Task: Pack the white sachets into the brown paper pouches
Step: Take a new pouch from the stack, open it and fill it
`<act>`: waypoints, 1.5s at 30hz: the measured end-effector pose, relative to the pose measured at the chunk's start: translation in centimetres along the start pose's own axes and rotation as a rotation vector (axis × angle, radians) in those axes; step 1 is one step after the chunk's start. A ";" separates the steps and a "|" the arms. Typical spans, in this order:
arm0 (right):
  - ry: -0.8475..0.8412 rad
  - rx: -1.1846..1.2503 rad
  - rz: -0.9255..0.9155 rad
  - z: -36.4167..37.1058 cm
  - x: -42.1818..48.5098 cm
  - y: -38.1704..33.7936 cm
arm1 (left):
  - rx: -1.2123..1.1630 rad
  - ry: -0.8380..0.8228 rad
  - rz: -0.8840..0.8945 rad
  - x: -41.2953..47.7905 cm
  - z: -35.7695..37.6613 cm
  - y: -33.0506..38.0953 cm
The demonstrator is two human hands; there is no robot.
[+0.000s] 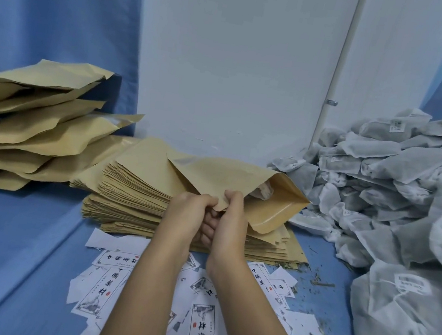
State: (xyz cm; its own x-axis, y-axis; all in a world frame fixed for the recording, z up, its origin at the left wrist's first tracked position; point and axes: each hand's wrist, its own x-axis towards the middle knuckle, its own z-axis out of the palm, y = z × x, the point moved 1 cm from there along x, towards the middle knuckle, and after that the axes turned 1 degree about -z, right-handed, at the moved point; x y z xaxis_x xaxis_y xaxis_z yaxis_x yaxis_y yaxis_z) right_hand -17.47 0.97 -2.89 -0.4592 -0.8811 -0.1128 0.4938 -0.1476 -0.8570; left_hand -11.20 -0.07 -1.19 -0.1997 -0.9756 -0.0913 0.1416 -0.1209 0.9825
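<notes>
Printed labels (pixel 199 322) are strewn on the table (pixel 15 251). 1 brown pouch (pixel 212 177) is pinched at its edge by left grip (pixel 190 214) and right grip (pixel 231 217), above the pouch stack (pixel 134 200). White sachets (pixel 399 194) are heaped right of both.

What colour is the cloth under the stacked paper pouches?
The cloth is plain blue; the head view shows it.

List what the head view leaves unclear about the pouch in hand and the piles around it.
All head view.
- Held pouch contents: its own front wall hides the inside; only a pale scrap shows at the mouth.
- Fingertips of left hand and right hand: mostly tucked under the pouch edge they pinch.
- Sachet pile: cut by the right edge.
- Left pouch heap: cut by the left edge.
- Sachet tags: print too small.
</notes>
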 end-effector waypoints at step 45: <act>0.048 0.032 0.007 -1.7 1.2 0.0 | -0.229 -0.027 -0.122 1.1 -1.6 -0.2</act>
State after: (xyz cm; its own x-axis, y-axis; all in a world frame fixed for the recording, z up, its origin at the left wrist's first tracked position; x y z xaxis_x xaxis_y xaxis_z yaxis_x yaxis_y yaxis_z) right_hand -19.33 0.66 -3.89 -0.4898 -0.8600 -0.1433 0.5205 -0.1566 -0.8394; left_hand -9.91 -1.42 -1.79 -0.2541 -0.9463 -0.2000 0.3296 -0.2791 0.9019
